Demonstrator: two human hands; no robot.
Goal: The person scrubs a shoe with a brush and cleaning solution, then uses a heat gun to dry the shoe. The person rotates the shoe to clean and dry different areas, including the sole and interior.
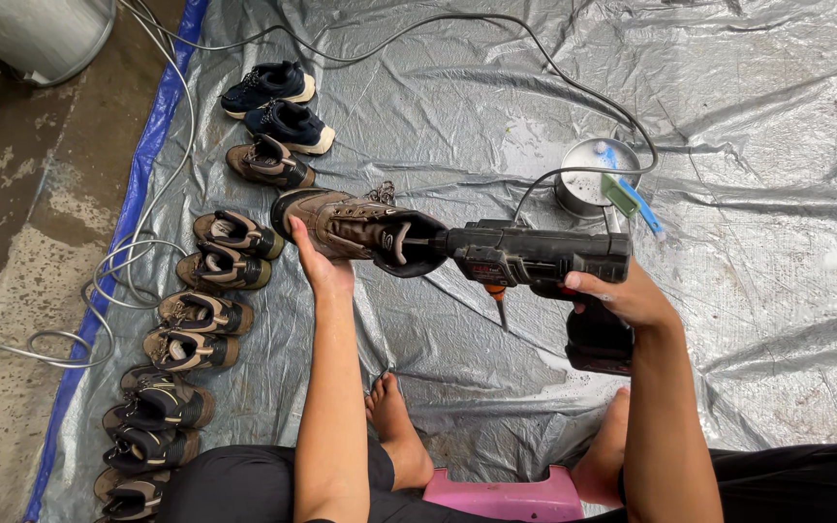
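**Boot held to drill**

A shoe row (201, 320) is laid along the tarp (748, 116) edge. The boot (346, 225) is clamped sideways by the left hand (317, 261), opening presented to the drill (535, 257), gripped by the right hand (622, 295). A pot (588, 179) is set beyond.

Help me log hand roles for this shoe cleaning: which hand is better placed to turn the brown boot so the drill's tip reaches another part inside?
Left, probably. The left hand already cups the brown boot, while the right hand grips the power drill, whose front end sits in the boot's opening.
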